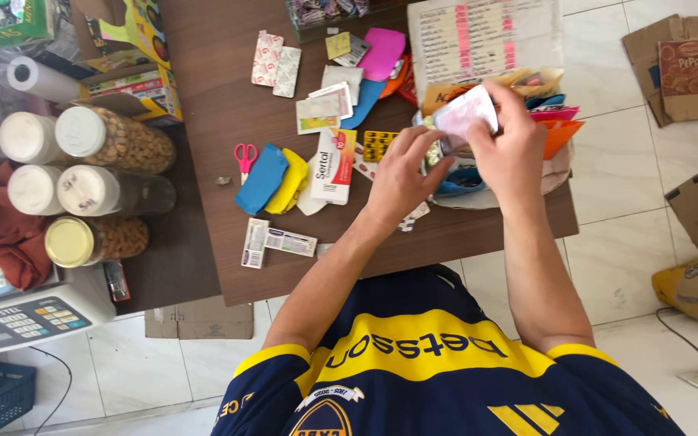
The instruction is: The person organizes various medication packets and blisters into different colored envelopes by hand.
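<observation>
we hold the small pale packet pinched in our right hand above the brown table, left hand fingers curled on its lower edge, best kept steady.

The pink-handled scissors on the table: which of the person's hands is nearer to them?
Left. The left hand is nearer the pink-handled scissors, several items away; the right hand, holding a pale packet, is farther off.
</observation>
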